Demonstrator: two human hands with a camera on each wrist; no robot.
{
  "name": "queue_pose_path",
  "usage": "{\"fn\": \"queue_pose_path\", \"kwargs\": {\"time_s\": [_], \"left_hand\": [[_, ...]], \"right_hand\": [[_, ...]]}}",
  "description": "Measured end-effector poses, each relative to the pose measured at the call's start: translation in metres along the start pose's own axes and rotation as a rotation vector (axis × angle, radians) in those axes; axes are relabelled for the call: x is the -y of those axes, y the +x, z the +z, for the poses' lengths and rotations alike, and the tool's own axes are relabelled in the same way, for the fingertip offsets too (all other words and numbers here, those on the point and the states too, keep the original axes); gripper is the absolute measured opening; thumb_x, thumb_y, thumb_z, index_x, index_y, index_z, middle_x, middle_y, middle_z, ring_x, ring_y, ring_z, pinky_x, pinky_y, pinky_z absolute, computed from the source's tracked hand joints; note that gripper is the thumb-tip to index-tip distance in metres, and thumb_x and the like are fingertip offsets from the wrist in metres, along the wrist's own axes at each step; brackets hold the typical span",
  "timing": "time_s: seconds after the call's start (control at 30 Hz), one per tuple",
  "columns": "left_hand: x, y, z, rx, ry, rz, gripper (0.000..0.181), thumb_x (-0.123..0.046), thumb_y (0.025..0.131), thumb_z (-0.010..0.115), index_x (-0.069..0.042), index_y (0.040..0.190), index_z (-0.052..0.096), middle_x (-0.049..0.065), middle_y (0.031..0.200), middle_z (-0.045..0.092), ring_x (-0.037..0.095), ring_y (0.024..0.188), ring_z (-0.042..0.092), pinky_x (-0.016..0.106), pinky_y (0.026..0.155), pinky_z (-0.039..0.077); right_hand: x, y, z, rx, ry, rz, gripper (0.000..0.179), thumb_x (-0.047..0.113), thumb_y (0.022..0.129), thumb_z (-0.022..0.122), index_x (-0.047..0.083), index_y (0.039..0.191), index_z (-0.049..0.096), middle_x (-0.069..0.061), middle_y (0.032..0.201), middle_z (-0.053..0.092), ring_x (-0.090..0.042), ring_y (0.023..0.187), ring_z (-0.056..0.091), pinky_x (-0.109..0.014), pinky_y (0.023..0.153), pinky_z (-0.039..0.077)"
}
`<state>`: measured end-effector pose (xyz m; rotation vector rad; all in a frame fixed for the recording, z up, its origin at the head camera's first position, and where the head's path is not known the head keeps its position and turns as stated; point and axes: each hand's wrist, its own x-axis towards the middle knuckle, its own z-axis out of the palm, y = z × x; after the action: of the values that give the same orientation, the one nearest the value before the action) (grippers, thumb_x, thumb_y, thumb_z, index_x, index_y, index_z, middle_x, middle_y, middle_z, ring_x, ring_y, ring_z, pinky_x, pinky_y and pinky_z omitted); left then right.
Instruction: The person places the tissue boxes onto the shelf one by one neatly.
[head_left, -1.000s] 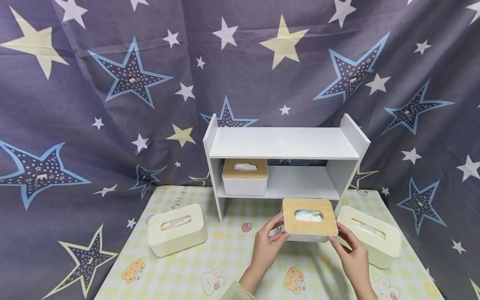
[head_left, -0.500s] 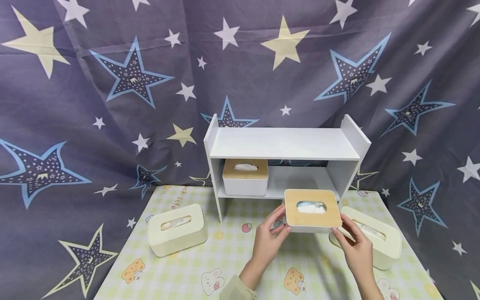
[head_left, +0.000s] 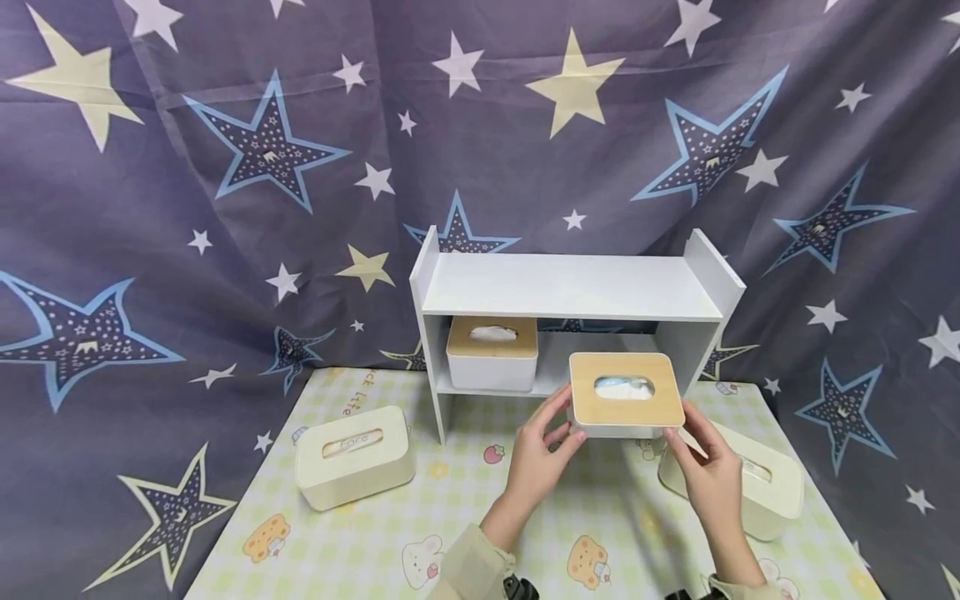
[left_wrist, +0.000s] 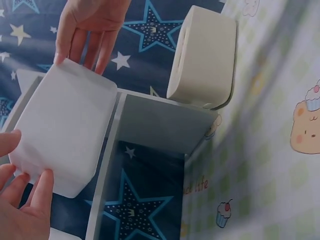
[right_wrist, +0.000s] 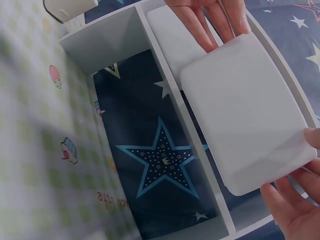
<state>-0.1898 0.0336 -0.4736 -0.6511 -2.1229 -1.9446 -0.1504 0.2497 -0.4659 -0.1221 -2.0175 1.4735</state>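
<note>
A white tissue box (head_left: 627,390) with a wood-look lid and tissue showing in its oval slot is held up in front of the shelf's lower tier. My left hand (head_left: 531,467) grips its left end, thumb at the front corner. At the opposite end my right hand (head_left: 708,475) grips it the same way. Both wrist views show the plain white underside (left_wrist: 67,122) of the box, off the table, with fingers at both ends. A matching tissue box (head_left: 492,367) stands on the left of the lower tier of the white shelf (head_left: 570,287).
A cream tissue box (head_left: 355,458) lies on the checked tablecloth (head_left: 360,550) at left. Another cream tissue box (head_left: 776,492) sits at right, partly behind my right hand. A star-patterned curtain (head_left: 480,125) hangs behind the shelf.
Both hands have raised the white tissue box and moved it towards the shelf, from below the lower tier's front edge to overlapping it in the head view. The other boxes have stayed put.
</note>
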Motion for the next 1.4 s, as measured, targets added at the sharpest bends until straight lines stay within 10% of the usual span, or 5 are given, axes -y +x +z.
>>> {"fn": "queue_pose_path", "kwargs": {"time_s": [0.3,0.63,1.0,1.4], "left_hand": [[-0.002,0.027,-0.001,-0.003,0.022,-0.020,0.062,0.011,0.093,0.054,-0.010,0.151,0.043,0.010,0.159,0.040,0.029,0.138,0.050,0.025,0.107,0.050],[0.003,0.056,0.000,0.031,0.084,-0.094,0.067,0.012,0.095,0.048,-0.014,0.155,0.035,0.008,0.163,0.032,0.030,0.145,0.041,0.028,0.112,0.045],[0.009,0.074,0.003,0.077,0.066,-0.181,0.073,0.011,0.093,0.051,-0.018,0.157,0.030,0.013,0.163,0.028,0.037,0.138,0.049,0.032,0.113,0.045],[0.016,0.079,0.006,0.105,0.062,-0.212,0.076,0.010,0.093,0.051,-0.017,0.159,0.024,0.012,0.165,0.024,0.037,0.140,0.046,0.036,0.117,0.042]], "right_hand": [[0.004,0.020,0.010,0.058,0.130,0.000,0.039,0.007,0.101,0.055,0.002,0.140,0.056,0.010,0.131,0.063,0.012,0.110,0.060,-0.004,0.090,0.052],[0.005,0.041,0.026,0.111,0.277,0.056,0.045,0.008,0.104,0.047,-0.004,0.148,0.043,-0.030,0.150,0.043,0.010,0.116,0.055,-0.002,0.095,0.048],[-0.001,0.053,0.033,0.130,0.371,0.131,0.051,0.008,0.104,0.045,-0.009,0.151,0.032,-0.036,0.154,0.031,0.010,0.116,0.053,-0.002,0.097,0.046],[-0.005,0.062,0.035,0.215,0.218,0.184,0.060,0.014,0.105,0.047,0.000,0.157,0.021,-0.024,0.163,0.022,-0.038,0.151,0.024,-0.006,0.114,0.033]]}}
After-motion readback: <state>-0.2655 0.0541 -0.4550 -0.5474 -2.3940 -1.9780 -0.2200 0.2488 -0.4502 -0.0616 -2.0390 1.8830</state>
